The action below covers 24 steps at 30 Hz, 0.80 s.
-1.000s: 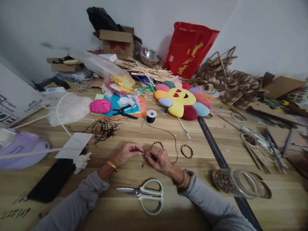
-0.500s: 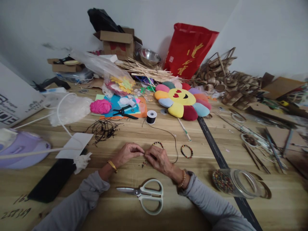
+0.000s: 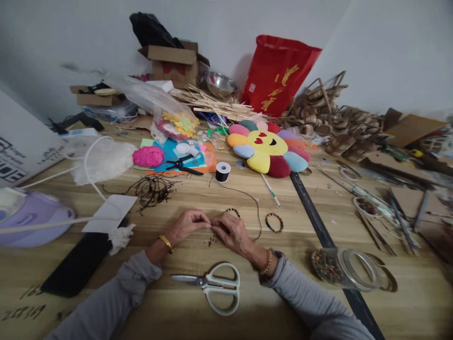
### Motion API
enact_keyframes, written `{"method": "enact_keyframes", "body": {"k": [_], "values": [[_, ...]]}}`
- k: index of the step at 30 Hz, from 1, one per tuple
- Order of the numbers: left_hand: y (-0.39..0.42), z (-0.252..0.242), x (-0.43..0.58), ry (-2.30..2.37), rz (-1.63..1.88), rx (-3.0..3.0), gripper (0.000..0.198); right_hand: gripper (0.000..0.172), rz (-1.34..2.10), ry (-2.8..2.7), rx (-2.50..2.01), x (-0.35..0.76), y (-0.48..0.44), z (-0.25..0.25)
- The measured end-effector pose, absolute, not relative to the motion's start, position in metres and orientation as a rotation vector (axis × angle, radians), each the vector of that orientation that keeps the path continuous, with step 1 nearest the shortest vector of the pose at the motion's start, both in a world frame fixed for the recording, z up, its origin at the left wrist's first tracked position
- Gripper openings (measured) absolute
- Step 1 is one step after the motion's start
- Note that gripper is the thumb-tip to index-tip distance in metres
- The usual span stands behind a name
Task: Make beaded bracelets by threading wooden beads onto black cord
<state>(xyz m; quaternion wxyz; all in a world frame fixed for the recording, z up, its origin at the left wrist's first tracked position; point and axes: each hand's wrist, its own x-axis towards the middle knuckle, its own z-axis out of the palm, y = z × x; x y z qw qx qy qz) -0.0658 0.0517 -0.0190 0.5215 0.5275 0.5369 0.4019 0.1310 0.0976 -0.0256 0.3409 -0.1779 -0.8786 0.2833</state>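
My left hand (image 3: 187,224) pinches thumb and forefinger together at something tiny and dark, too small to name. Touching its fingertips, my right hand (image 3: 233,232) is closed in a pinch on a beaded cord. A curve of strung beads (image 3: 232,210) shows behind its knuckles. Black cord (image 3: 259,212) runs from a spool (image 3: 222,173) round to the right hand, which hides its end. Below the fingertips lie several loose beads (image 3: 212,242). White-handled scissors (image 3: 212,282) rest nearer me. A finished-looking bead bracelet (image 3: 274,223) lies to the right.
An open jar of mixed beads (image 3: 329,268) lies on its side at right. Black cord pieces (image 3: 154,192), pliers (image 3: 182,166) and pink yarn (image 3: 147,157) are at left. Behind are a flower cushion (image 3: 269,146) and a red bag (image 3: 279,75). A black phone-like slab (image 3: 78,264) lies left.
Both hands stay pinched together at nearly the same spot, with only a very slight shift of the fingers. The things on the table have not moved.
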Motion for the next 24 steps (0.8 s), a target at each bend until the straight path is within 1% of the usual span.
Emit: {"method": "enact_keyframes", "body": {"k": [4,8,12,15,17,22,24], "values": [[0.052,-0.017,-0.066,1.291,0.93,1.327,0.02,0.011,0.675,-2.339,-0.452,0.131,0.098,-0.023],[0.052,-0.018,-0.066,1.27,0.933,1.331,0.019,0.009,0.539,-2.304,-0.606,0.13,0.099,-0.022],[0.054,-0.018,-0.066,1.28,0.941,1.321,0.019,0.028,0.577,-2.225,-0.662,0.13,0.102,-0.02],[0.054,-0.019,-0.066,1.269,0.948,1.308,0.02,0.032,0.639,-2.206,-0.561,0.13,0.102,-0.018],[0.053,-0.019,-0.066,1.257,0.955,1.296,0.02,0.029,0.646,-2.233,-0.496,0.13,0.101,-0.018],[0.053,-0.018,-0.065,1.255,0.95,1.292,0.02,0.008,0.68,-2.258,-0.443,0.128,0.1,-0.025],[0.053,-0.019,-0.065,1.264,0.946,1.296,0.02,0.004,0.697,-2.252,-0.448,0.128,0.101,-0.028]]}}
